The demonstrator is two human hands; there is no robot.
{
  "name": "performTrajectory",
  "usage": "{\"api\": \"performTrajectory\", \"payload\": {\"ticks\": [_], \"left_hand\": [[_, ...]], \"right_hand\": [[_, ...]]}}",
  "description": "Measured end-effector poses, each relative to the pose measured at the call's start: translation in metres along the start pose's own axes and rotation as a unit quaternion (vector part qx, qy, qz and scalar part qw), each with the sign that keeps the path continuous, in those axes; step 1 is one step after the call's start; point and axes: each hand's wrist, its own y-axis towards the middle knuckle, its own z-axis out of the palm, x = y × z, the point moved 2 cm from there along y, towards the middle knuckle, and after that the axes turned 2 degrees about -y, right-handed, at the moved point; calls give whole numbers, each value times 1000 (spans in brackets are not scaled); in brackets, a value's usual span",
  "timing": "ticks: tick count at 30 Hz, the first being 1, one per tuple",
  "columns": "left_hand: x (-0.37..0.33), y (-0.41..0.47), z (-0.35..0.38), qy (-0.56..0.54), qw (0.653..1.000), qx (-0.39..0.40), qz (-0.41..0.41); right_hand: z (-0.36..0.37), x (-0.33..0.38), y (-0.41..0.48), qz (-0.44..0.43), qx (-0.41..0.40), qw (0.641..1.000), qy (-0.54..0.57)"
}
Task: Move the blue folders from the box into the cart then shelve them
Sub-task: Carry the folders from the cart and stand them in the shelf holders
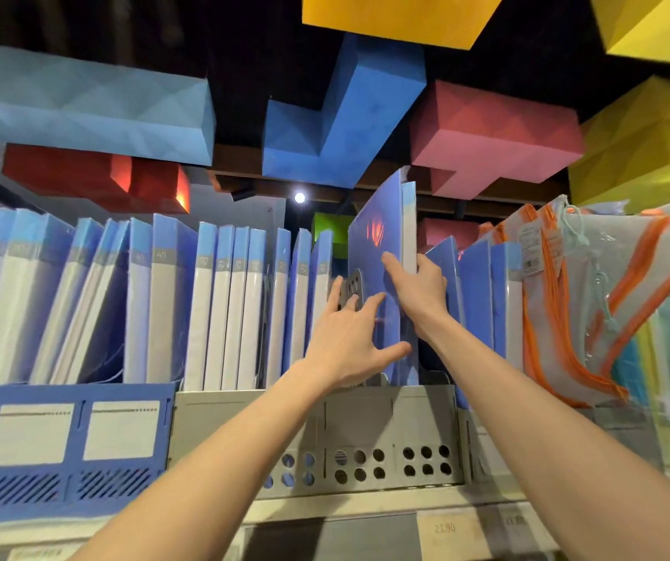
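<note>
A blue folder (380,220) stands upright and higher than its neighbours, partway down in the grey perforated file rack (390,435). My right hand (418,289) grips its white spine edge, thumb on the blue cover. My left hand (345,338) has spread fingers; they press against the folder's lower cover and the grey divider (351,287) beside it. Several more blue folders (228,305) with white spines fill the rack to the left and a few stand to the right (483,293).
A blue plastic file rack (66,443) full of folders stands at the left. Orange-trimmed clear pouches (592,301) stand at the right. Coloured block decorations (337,115) hang overhead. The shelf edge carries price labels (444,528).
</note>
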Motion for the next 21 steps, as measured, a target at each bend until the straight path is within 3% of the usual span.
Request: {"api": "performTrajectory", "payload": {"ticks": [7,21], "left_hand": [[0,3,-5,6,998,58,-4],[-2,14,-5,-46,989,137,-12]], "right_hand": [[-7,2,0,-11,53,998,-13],[-19,-22,-19,72,157,984,32]]}}
